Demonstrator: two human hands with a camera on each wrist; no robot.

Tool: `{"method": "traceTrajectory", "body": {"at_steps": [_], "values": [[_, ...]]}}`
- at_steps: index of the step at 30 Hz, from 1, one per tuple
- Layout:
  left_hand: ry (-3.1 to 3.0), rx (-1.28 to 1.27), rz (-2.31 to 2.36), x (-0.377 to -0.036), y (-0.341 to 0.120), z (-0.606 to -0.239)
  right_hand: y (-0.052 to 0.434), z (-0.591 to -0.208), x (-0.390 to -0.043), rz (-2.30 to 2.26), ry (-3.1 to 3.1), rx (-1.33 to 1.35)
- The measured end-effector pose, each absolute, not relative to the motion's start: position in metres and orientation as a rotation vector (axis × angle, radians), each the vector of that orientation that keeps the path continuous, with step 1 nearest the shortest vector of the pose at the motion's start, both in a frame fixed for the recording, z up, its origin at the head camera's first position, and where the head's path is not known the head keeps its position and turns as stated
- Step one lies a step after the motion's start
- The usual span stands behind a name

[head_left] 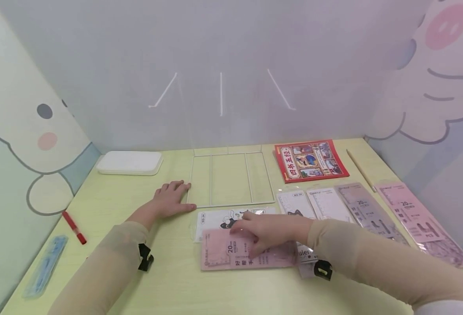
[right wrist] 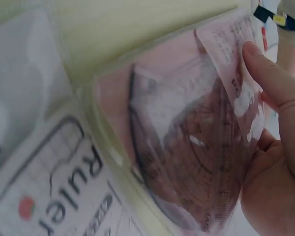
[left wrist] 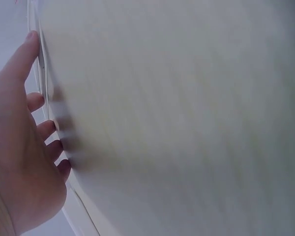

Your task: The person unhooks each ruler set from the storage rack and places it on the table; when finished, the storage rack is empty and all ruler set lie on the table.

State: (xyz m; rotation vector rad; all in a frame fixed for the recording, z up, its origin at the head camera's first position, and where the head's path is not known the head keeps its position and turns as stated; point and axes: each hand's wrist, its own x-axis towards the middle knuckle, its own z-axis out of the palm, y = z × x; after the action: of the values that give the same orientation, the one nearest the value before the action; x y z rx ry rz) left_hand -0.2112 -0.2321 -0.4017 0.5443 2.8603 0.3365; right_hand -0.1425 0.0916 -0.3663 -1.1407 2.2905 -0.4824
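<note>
My right hand (head_left: 260,229) holds a pink ruler-set pack (head_left: 215,249) in clear plastic. In the right wrist view the thumb (right wrist: 268,73) lies on the printed side, and a protractor (right wrist: 196,142) shows through the sleeve. Partly covered by the pink pack is a white ruler pack (head_left: 211,218) with a black cartoon figure. My left hand (head_left: 172,199) rests on the table with fingers spread, its fingertips at the left side of a white wire rack (head_left: 210,179).
Right of the hands lie several ruler packs: white (head_left: 327,201), grey (head_left: 363,205) and pink (head_left: 408,210). Behind them are a red booklet (head_left: 310,161) and a pencil (head_left: 361,169). A white case (head_left: 130,162), red marker (head_left: 74,227) and blue pack (head_left: 46,267) lie left.
</note>
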Motion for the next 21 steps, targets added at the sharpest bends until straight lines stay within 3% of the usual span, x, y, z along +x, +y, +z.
{"method": "traceTrajectory", "body": {"at_steps": [21], "values": [[2.855,0.557,0.309,-0.213,-0.232,-0.4,0.069,-0.382,-0.126,-0.303,2.296,-1.456]]}}
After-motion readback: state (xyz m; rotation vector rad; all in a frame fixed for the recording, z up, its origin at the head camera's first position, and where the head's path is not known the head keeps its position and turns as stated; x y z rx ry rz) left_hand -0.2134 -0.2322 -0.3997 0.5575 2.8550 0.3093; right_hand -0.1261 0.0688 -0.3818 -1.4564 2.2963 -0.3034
